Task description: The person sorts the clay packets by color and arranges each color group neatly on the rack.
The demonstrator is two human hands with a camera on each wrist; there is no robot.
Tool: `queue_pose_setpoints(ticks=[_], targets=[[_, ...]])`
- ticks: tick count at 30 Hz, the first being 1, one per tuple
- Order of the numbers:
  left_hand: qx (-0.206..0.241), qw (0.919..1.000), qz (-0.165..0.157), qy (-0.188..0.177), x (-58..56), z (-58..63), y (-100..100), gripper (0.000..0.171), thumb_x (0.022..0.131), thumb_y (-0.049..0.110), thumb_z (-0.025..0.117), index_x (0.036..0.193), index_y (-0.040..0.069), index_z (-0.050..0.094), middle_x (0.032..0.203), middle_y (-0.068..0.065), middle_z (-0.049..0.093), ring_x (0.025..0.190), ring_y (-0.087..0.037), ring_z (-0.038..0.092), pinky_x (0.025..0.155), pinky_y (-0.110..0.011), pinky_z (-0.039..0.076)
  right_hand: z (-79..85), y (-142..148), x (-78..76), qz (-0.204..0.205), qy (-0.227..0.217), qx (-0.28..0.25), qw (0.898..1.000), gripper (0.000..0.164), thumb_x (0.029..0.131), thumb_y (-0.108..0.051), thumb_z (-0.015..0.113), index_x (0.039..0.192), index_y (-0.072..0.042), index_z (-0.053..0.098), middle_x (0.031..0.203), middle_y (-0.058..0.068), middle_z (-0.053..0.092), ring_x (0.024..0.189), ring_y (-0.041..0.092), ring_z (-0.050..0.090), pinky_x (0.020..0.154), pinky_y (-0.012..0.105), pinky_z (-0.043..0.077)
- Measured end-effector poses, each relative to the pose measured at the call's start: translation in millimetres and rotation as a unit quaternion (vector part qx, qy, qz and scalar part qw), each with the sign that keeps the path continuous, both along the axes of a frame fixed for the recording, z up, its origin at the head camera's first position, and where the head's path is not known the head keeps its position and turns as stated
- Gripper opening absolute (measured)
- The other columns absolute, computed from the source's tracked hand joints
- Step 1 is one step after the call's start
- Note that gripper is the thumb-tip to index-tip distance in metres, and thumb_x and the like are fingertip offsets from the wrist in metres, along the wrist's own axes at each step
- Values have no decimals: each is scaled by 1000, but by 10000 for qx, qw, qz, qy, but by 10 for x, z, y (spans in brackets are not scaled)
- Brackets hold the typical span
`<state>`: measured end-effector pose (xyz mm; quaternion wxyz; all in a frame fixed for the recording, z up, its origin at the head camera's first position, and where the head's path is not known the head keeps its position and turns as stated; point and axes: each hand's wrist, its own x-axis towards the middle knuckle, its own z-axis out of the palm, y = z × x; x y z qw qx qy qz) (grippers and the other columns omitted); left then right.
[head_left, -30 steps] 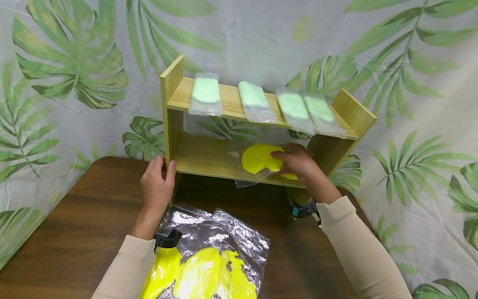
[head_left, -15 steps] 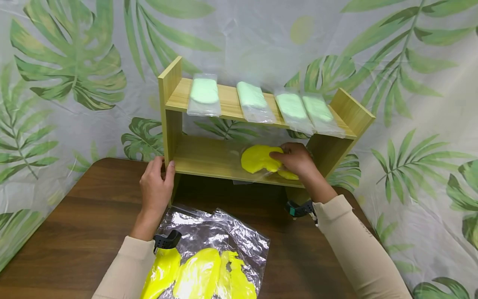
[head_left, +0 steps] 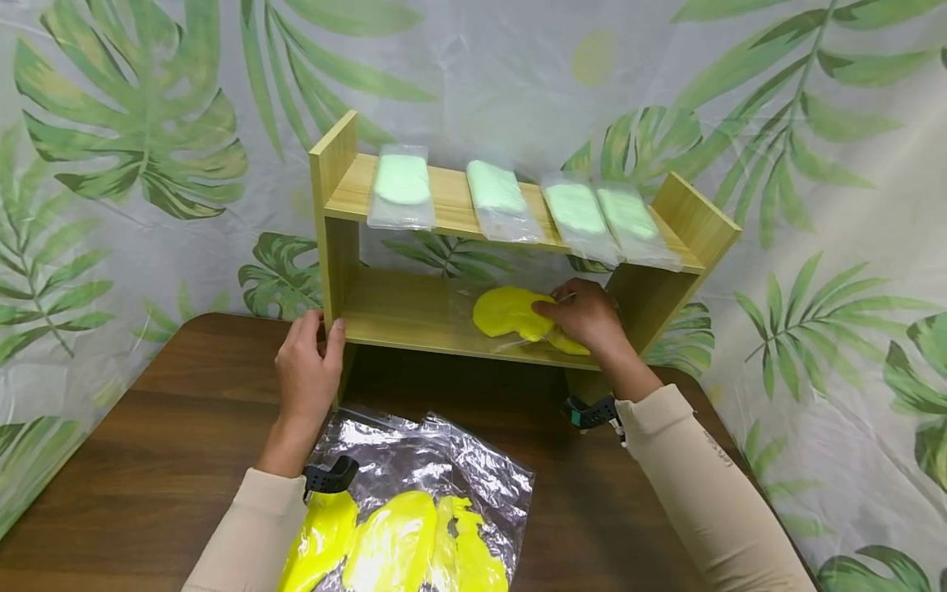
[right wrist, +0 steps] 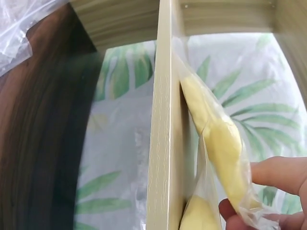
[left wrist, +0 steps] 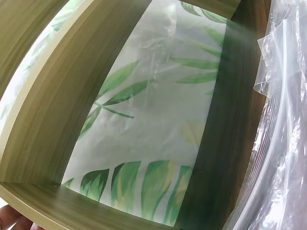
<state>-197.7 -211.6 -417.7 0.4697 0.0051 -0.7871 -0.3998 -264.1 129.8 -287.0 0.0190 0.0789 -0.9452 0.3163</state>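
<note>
My right hand (head_left: 588, 316) pinches a flat clear bag with a yellow doughy mass (head_left: 503, 312), thumb on top, over the right part of the lower shelf board (head_left: 399, 308). In the right wrist view this bag (right wrist: 223, 143) leans at a slant above the board, its far end down near the surface. Another yellow bag (right wrist: 199, 213) lies under it, partly hidden. My left hand (head_left: 311, 358) rests against the left side panel (head_left: 333, 247) of the wooden shelf, thumb at its front edge and fingers along its outer face; its fingertips (left wrist: 12, 218) show at the corner of the left wrist view.
Several clear bags with pale green contents (head_left: 403, 181) lie along the top board (head_left: 451, 197), their ends over its front edge. On the brown table (head_left: 185, 427), larger clear bags with yellow contents (head_left: 392, 543) lie in front of the shelf. A leaf-patterned cloth (head_left: 503, 74) hangs behind.
The yellow bag in my right hand has shifted slightly left and settled lower onto the board, uncovering more of the yellow bag beneath. My left hand stays at the side panel.
</note>
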Motion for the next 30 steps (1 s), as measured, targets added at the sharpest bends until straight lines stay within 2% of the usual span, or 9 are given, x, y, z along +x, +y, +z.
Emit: queue_pose_setpoints(ticks=[21,30], targets=[[34,9999,-30,-90,-6,-1,-7,25,95,22,58,99,-2,61,83,-18,59,70,-35,56,63,-48,40,-51,44,5,80,113,102,9999,41,88,-33,68,113,0,62,109,20,65,93,33,62,81,45,48],[56,9999,-31,-84,-7,-12,-6,24,95,21,58,100,-2,61,85,-18,59,72,-36,57,64,-49,41,-54,43,15,72,33,277,9996,45,88,-35,68,114,0,62,111,22,63,95,35,61,77,44,48]])
